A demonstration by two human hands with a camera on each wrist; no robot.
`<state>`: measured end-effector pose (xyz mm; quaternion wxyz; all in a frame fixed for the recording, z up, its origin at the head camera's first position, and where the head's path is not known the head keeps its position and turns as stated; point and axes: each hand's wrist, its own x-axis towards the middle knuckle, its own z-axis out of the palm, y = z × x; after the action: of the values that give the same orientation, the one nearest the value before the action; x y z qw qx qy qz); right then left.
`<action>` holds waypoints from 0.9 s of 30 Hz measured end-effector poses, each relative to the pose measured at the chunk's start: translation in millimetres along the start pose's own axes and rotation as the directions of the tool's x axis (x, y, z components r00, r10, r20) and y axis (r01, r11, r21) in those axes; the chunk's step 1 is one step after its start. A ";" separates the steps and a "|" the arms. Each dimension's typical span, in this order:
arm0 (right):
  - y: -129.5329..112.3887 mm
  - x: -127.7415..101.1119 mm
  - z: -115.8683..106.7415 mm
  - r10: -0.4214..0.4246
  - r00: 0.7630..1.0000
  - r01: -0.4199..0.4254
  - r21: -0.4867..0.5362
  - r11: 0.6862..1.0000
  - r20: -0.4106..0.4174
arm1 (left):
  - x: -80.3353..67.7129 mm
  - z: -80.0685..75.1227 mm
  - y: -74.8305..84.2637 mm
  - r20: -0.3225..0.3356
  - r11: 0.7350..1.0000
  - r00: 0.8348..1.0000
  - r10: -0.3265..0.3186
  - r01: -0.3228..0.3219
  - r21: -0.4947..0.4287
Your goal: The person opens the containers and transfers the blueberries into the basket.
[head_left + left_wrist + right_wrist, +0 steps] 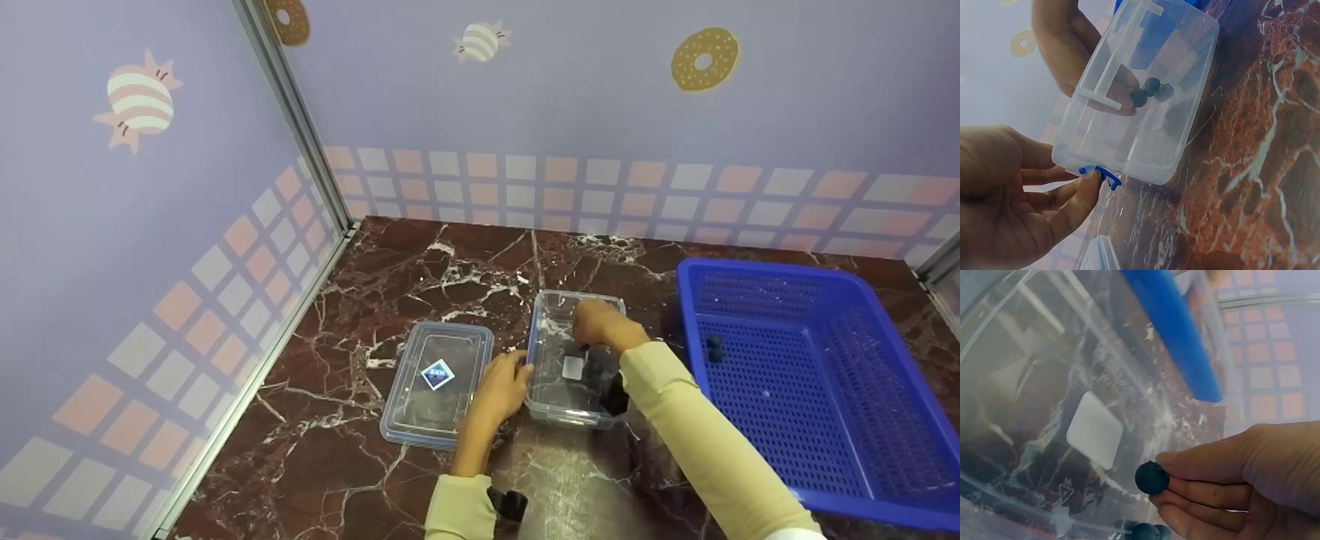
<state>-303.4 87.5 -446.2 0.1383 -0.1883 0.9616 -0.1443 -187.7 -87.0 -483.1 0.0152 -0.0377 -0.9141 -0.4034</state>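
A clear plastic container (559, 401) stands on the marble top, with its blue-rimmed lid (437, 384) lying flat to its left. My right hand (598, 325) reaches inside the container and pinches a dark blue ball (1152, 477) at its fingertips (1169, 460). Two more dark balls (1146, 532) lie on the container floor near a white label (1095, 430). My left hand (505, 386) rests against the container's left wall. In the left wrist view its fingertips (1090, 181) touch the blue side clip (1102, 173).
A large blue perforated basket (817, 405) stands at the right with a couple of dark balls (714, 347) near its left wall. Patterned walls close off the back and left of the marble top (420, 277).
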 end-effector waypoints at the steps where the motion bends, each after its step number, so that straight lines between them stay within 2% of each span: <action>1: 0.0 -1.0 -2.2 -0.012 1.000 0.012 0.016 1.000 0.000 | -0.1 -0.2 0.4 0.003 1.000 1.000 -0.003 0.003 -0.002; 10: -1.9 -10.2 -20.1 -0.028 0.999 0.026 0.119 0.993 0.014 | 1.1 0.8 1.4 0.007 1.000 1.000 -0.012 0.012 0.003; 16: 4.2 -18.6 -32.1 -0.057 0.998 0.061 0.175 0.983 -0.029 | 1.0 1.8 0.9 -0.004 1.000 1.000 0.000 0.000 0.017; 20: 10.9 -25.8 -41.7 -0.038 0.998 0.047 0.248 0.968 -0.040 | 1.0 1.1 0.9 -0.019 1.000 1.000 0.017 -0.017 0.022; 23: 18.1 -32.1 -49.2 -0.033 0.999 0.042 0.327 0.944 -0.033 | 0.5 1.1 1.0 -0.025 0.999 0.999 0.026 -0.026 0.025; 27: 30.7 -40.9 -59.0 -0.036 0.998 0.054 0.383 0.922 -0.056 | 0.3 1.8 0.7 -0.023 0.999 0.999 0.023 -0.023 0.027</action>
<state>-295.7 144.5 -393.4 0.1463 -0.1761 0.9130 -0.3376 -188.0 -85.2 -483.8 0.0311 -0.0433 -0.9186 -0.3916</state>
